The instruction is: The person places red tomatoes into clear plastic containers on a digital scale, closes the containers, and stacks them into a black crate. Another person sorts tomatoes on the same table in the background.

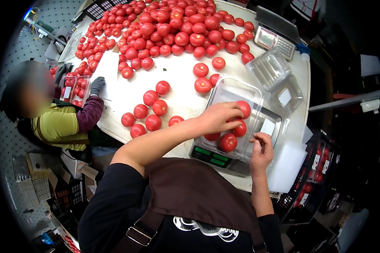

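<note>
A clear plastic clamshell container (216, 95) lies opened on an electronic scale (210, 157) with a lit green display, several tomatoes (228, 142) inside. My left hand (223, 117) reaches over it from the left, its fingers closed around a partly hidden tomato between two others. At the container's right edge, my right hand (261, 153) has its fingers curled and thumb raised beside the lid; whether it pinches the plastic cannot be made out. A white label or pad (267, 127) shows within the lid area. Several loose tomatoes (153, 122) rest on the white table (180, 71) to the left.
A large tomato pile (180, 28) covers the table's far side. Empty clamshells (269, 68) and another scale (274, 41) stand at right. White sheets (286, 167) lie near a black crate (319, 189) of packed tomatoes. A co-worker's gloved hand (97, 86) rests at left by filled containers.
</note>
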### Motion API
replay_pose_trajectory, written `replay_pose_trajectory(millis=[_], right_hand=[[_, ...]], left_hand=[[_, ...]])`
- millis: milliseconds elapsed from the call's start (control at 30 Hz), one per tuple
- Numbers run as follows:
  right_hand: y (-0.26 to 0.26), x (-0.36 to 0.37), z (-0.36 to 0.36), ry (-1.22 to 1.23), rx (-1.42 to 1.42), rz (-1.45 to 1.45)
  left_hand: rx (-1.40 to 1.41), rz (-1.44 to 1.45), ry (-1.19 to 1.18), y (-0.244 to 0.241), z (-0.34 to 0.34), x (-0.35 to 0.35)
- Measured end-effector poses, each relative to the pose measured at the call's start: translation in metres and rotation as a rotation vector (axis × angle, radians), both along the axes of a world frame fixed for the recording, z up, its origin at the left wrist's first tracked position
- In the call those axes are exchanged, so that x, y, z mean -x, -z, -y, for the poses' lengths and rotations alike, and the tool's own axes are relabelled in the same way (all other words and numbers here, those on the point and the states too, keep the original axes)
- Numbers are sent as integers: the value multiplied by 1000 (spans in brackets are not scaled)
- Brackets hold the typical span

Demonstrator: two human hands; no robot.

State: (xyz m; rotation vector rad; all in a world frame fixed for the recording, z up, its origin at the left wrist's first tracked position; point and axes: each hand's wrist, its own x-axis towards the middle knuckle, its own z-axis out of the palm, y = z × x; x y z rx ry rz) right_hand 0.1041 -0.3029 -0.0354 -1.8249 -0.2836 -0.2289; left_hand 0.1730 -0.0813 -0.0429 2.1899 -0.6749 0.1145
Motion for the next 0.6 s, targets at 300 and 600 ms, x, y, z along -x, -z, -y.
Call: replay_pose_trajectory(millis=[300,600], right_hand=[[-1,-21,-7,93,-146,-127],[0,-35,-27,112,-147,-153]], left_hand=[[109,-31,-631,72,-110,-83],[-676,-322,140,147,-65,-181]])
